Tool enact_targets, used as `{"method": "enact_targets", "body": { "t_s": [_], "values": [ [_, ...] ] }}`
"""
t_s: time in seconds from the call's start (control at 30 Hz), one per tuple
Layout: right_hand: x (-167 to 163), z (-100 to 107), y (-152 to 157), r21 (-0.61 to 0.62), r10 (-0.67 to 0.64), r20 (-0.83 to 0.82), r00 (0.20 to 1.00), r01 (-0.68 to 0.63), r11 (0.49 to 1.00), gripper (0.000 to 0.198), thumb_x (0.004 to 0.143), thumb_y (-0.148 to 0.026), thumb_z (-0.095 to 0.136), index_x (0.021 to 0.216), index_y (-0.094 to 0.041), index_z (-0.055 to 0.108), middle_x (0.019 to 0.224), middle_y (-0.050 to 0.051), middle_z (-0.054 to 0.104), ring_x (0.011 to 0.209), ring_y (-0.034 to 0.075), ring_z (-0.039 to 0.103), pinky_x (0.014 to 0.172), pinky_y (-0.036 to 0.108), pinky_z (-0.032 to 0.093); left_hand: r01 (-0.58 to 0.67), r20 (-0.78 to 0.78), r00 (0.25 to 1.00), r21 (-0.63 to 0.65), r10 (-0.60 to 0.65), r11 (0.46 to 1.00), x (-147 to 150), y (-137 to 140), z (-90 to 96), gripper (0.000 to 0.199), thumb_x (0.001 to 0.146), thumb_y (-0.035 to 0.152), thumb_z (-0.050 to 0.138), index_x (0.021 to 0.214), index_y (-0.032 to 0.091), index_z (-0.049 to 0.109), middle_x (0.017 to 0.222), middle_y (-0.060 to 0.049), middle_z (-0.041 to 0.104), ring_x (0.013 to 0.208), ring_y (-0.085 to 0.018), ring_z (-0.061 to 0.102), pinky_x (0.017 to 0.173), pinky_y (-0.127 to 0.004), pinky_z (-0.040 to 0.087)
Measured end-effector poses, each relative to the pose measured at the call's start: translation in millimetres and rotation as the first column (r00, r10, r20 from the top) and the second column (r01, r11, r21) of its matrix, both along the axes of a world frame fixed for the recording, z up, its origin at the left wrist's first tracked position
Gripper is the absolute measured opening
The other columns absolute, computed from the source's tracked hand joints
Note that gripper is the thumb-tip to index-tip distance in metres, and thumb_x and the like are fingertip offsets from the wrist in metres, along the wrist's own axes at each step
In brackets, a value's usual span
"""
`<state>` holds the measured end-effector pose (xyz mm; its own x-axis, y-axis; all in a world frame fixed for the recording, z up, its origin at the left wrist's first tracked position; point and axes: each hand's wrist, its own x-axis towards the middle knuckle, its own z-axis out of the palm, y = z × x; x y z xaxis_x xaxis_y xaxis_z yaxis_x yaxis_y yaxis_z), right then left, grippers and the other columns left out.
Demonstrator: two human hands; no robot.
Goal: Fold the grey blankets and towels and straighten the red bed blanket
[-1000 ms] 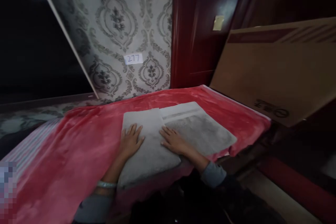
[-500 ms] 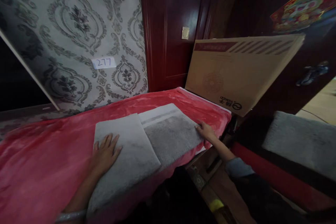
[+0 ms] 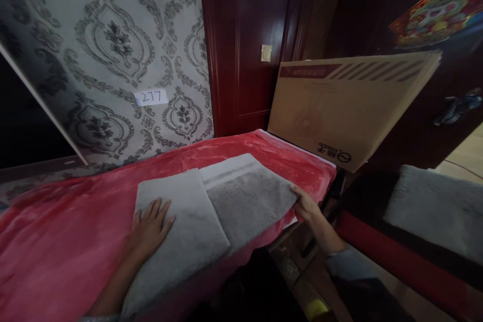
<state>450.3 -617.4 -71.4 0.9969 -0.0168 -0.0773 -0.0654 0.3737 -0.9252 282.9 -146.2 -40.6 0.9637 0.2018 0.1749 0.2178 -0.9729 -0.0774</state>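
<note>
A grey towel (image 3: 247, 206) with a pale band lies on a red plush cover (image 3: 83, 216), its left part folded over into a lighter panel (image 3: 181, 236). My left hand (image 3: 150, 231) rests flat on that panel with fingers spread. At the towel's right corner, my right hand (image 3: 306, 205) pinches the edge between thumb and fingers. The held corner looks slightly raised from the cover. Part of the towel's near edge falls into shadow beside my dark clothing.
A large cardboard box (image 3: 339, 110) leans against the dark red door behind the cover's right end. Another grey folded cloth (image 3: 433, 211) lies on a dark and red surface at right. A paper marked 277 (image 3: 151, 97) is on the patterned wall. A dark screen (image 3: 26, 121) stands at left.
My right hand has shifted slightly right and down, drawing the towel's corner up a little with its pinch. My left hand has stayed flat on the lighter panel.
</note>
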Motion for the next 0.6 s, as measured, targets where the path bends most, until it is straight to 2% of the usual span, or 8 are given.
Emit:
{"method": "enact_targets", "body": {
  "t_s": [0.07,0.13,0.3,0.37,0.43,0.47,0.53,0.6],
  "values": [
    [-12,-9,11,0.263,-0.005,-0.063,0.998,0.022,0.964,0.02,0.068,-0.031,0.075,0.085,-0.023,0.068,0.081,0.003,0.075,0.079,0.022,0.072,0.076,0.033,0.062,0.0,0.007,1.0,-0.008,0.0,1.0,1,0,-0.8,0.064,0.096,0.044,0.032,0.153,0.016,0.041,0.162,-0.016,0.032,0.151,-0.033,0.028,0.12,-0.061,0.021],
    [-19,-13,21,0.331,-0.003,-0.108,0.994,0.039,0.943,0.02,0.07,-0.03,0.076,0.086,-0.023,0.067,0.079,0.002,0.075,0.078,0.022,0.073,0.078,0.034,0.062,0.001,0.022,1.0,-0.034,0.0,0.999,2,1,-1.1,0.063,0.095,0.044,0.033,0.152,0.017,0.042,0.162,-0.017,0.032,0.151,-0.034,0.029,0.119,-0.062,0.02],
    [-15,0,40,0.023,-0.042,-0.106,0.994,0.044,0.999,0.029,0.084,-0.051,0.059,0.088,-0.022,0.064,0.082,0.01,0.076,0.09,0.028,0.074,0.08,0.041,0.062,0.037,0.03,0.999,-0.22,-0.031,0.975,3,6,4.5,0.064,0.091,0.048,0.04,0.148,0.019,0.049,0.16,-0.016,0.036,0.151,-0.034,0.028,0.119,-0.065,0.02],
    [-12,14,49,-0.121,-0.031,-0.052,0.998,0.025,0.992,0.042,0.088,-0.06,0.047,0.089,-0.022,0.064,0.086,0.014,0.076,0.093,0.029,0.074,0.079,0.042,0.062,0.11,0.073,0.993,-0.401,-0.087,0.909,1,3,10.0,0.066,0.088,0.053,0.043,0.144,0.019,0.053,0.158,-0.014,0.041,0.149,-0.032,0.032,0.121,-0.06,0.022],
    [-12,30,64,-0.189,0.014,0.021,1.0,-0.009,0.982,0.052,0.086,-0.067,0.042,0.094,-0.02,0.064,0.093,0.016,0.076,0.095,0.03,0.073,0.079,0.042,0.061,0.181,0.146,0.983,-0.644,-0.113,0.743,0,-6,16.9,0.068,0.084,0.059,0.049,0.138,0.02,0.059,0.153,-0.012,0.048,0.146,-0.03,0.04,0.121,-0.053,0.029],
    [-15,39,74,-0.196,0.048,0.054,0.997,-0.036,0.98,0.056,0.084,-0.07,0.044,0.096,-0.02,0.065,0.095,0.016,0.076,0.095,0.03,0.073,0.08,0.041,0.061,0.196,0.173,0.98,-0.773,-0.097,0.603,0,-12,20.6,0.068,0.083,0.062,0.051,0.135,0.02,0.061,0.15,-0.013,0.053,0.142,-0.03,0.045,0.118,-0.05,0.035],
    [-24,57,100,-0.202,0.137,0.107,0.985,-0.113,0.973,0.06,0.08,-0.072,0.05,0.1,-0.018,0.066,0.097,0.015,0.076,0.094,0.03,0.072,0.08,0.04,0.06,0.154,0.154,0.988,-0.962,-0.018,0.226,3,-24,27.5,0.068,0.083,0.065,0.055,0.132,0.018,0.061,0.14,-0.016,0.061,0.129,-0.031,0.058,0.11,-0.048,0.045],
    [-40,72,130,-0.229,0.235,0.144,0.961,-0.199,0.953,0.06,0.078,-0.07,0.055,0.103,-0.017,0.067,0.096,0.012,0.076,0.092,0.03,0.072,0.081,0.04,0.059,0.059,0.054,0.998,-0.986,0.032,-0.155,9,-33,32.8,0.063,0.086,0.062,0.056,0.129,0.016,0.059,0.127,-0.019,0.068,0.113,-0.031,0.068,0.1,-0.048,0.052]
  ]
}}
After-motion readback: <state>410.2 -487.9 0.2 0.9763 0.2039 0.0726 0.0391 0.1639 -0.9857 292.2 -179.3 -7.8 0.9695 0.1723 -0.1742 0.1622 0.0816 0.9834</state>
